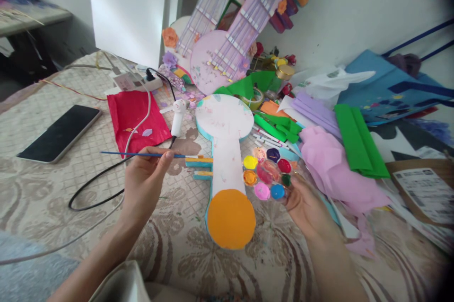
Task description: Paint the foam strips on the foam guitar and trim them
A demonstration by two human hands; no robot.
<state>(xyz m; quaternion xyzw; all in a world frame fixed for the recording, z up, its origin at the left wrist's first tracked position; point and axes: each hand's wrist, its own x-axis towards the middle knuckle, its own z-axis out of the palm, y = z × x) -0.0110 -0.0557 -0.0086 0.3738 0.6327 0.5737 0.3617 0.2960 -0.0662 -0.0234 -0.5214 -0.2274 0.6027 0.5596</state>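
Phone (60, 134) is lying with its dark screen up at the left of the patterned tablecloth (191, 226). Red paper (118, 117) is resting beside it, a pale cable (148, 108) crossing over its surface. The left hand (147, 176) is pinching a thin blue paintbrush (122, 154) between thumb and fingers, its bristle end pointing right, over or against the upper of two short strips (198, 161); I cannot tell whether it is touching. A white glue gun (177, 122) is sitting just beyond that hand. Both strips, orange on top and blue-green along the sides, are jutting left from the neck of a guitar-like cutout (226, 155), which is lying flat between the hands, its near disc orange and its far disc mostly white. Behind it, a lilac stringed piece (209, 63) is leaning upright. The right hand (307, 202) is gripping the edge of a paint palette (267, 171), which is showing yellow, orange, pink, blue and red wells. Pink paper (324, 160) is lying crumpled farther right, next to a folded green sheet (360, 141).
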